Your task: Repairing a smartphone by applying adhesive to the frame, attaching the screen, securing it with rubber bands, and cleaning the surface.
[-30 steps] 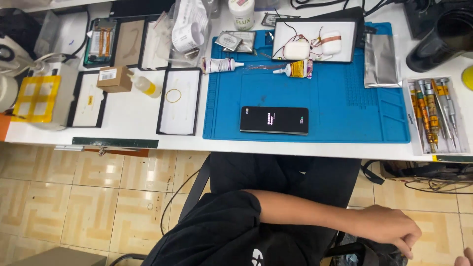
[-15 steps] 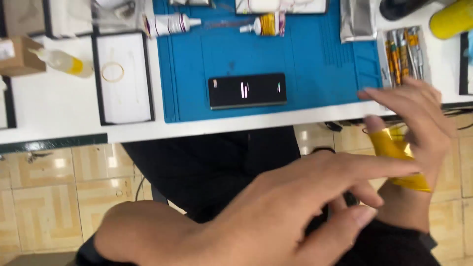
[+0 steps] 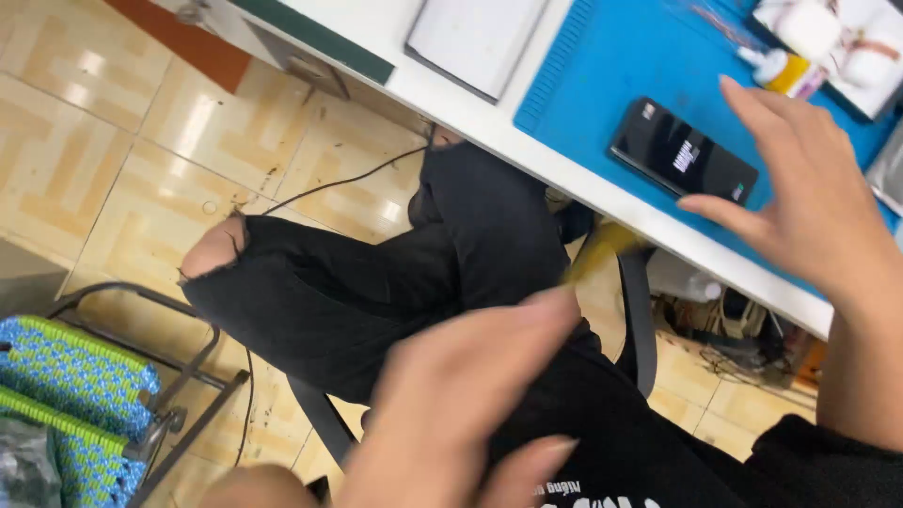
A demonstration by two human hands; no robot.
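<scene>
My right hand [image 3: 800, 202] hovers with its fingers spread over the front edge of the blue work mat [image 3: 583, 85], holding nothing I can see. Just left of its fingertips, a black phone [image 3: 682, 152] lies flat on the mat with its dark screen up. My left hand [image 3: 451, 404] is low in the middle, blurred, with its fingers stretched up and to the right above my lap. A blurred yellow strip [image 3: 597, 252] shows just beyond its fingertips. Whether the hand holds it cannot be told.
The white table [image 3: 527, 141] runs aslant across the top, with a white tray [image 3: 475, 38] left of the mat and a small glue bottle [image 3: 781, 68] behind the phone. My legs in black torn trousers [image 3: 376, 282] are below. A blue-green woven seat [image 3: 66, 386] stands lower left.
The view has tilted and swung left toward the floor. My right hand has risen to the table edge near the phone, and my left hand has dropped lower. The yellow strip now shows between them.
</scene>
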